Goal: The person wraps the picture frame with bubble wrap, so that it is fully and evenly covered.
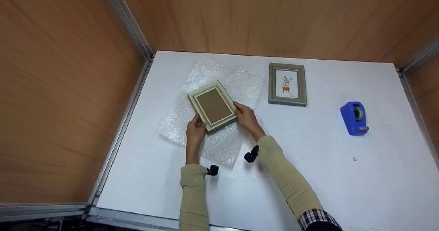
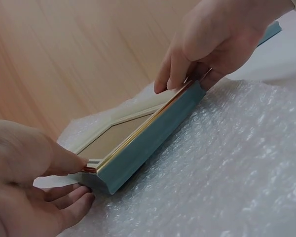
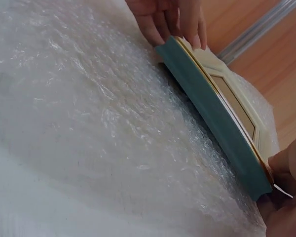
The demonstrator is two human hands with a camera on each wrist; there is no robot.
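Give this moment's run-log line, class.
left hand: grips cream-faced frame | right hand: same | beneath: bubble wrap | nearby: picture frame, tape dispenser

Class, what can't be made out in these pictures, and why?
Head: underside of the held picture frame, facing the bubble wrap.
Head: fine detail in the plant picture, too small.
Head: tiny mark on the table, too small to identify.
Left wrist: part of the left hand, cut by the left edge.

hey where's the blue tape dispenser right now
In the head view, the blue tape dispenser sits on the right side of the white table, to the lower right of the framed plant picture.
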